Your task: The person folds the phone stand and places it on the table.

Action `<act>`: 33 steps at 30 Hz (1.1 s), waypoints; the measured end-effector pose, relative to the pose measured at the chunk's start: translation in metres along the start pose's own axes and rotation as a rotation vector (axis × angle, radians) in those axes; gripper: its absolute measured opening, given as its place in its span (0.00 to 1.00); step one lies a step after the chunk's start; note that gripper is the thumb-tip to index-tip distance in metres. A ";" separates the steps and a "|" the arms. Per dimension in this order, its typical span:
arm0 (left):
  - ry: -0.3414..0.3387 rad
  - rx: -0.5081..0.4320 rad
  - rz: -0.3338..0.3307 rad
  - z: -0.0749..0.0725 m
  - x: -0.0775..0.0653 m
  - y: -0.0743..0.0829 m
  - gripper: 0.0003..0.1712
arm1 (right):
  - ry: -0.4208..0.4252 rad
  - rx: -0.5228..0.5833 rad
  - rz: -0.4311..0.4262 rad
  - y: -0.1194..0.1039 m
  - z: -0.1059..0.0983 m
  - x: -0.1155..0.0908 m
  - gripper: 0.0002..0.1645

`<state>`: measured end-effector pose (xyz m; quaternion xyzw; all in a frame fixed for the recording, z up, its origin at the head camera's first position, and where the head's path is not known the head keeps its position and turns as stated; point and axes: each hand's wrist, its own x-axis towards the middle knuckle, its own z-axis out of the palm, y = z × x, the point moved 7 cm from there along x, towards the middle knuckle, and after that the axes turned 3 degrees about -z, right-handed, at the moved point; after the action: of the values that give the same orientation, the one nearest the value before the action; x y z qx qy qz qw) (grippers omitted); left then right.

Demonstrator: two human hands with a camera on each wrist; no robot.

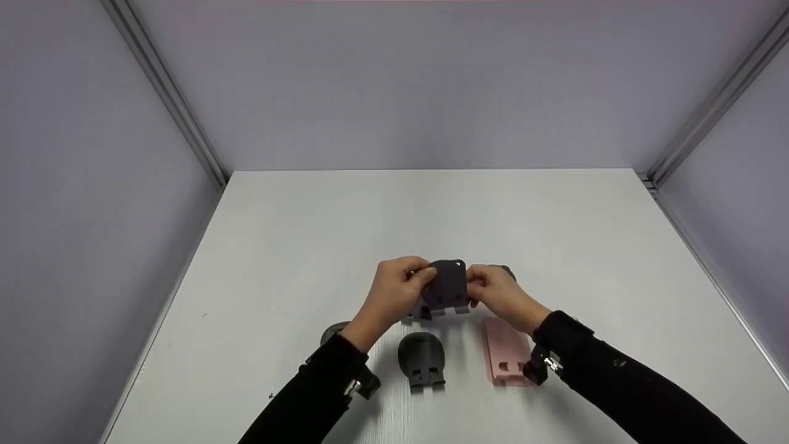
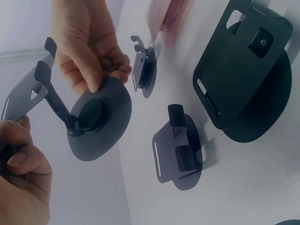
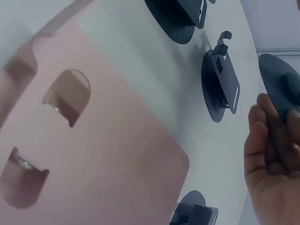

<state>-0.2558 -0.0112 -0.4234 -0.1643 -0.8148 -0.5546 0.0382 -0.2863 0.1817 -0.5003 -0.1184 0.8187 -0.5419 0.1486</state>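
Above the table, both hands hold a dark folding phone stand [image 1: 447,285], opened out with its plate angled away from its round base. My left hand [image 1: 397,287] pinches the edge of the hooked plate, thumb in front. On the other side my right hand [image 1: 499,293] grips the rim of the round base [image 2: 115,105], as the left wrist view shows. Below the hands stands another dark phone stand [image 1: 421,361]. A pink phone stand [image 1: 508,351] lies beneath the right wrist.
More dark stands are around: one partly behind the left forearm [image 1: 335,331], one past the right hand [image 1: 502,269], and one [image 2: 177,150] partly hidden behind the held stand in the head view. Grey-white walls enclose the white table [image 1: 296,216].
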 end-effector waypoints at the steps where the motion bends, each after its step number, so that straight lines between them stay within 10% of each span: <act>1: -0.002 0.008 0.010 0.000 0.000 0.002 0.06 | 0.003 0.016 -0.002 0.000 0.000 0.000 0.02; 33: 0.027 -0.183 -0.129 -0.002 0.004 0.015 0.11 | 0.194 0.247 -0.120 -0.009 -0.006 -0.006 0.04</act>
<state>-0.2551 -0.0070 -0.4086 -0.1069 -0.7689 -0.6303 -0.0015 -0.2823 0.1860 -0.4895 -0.0952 0.7479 -0.6551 0.0493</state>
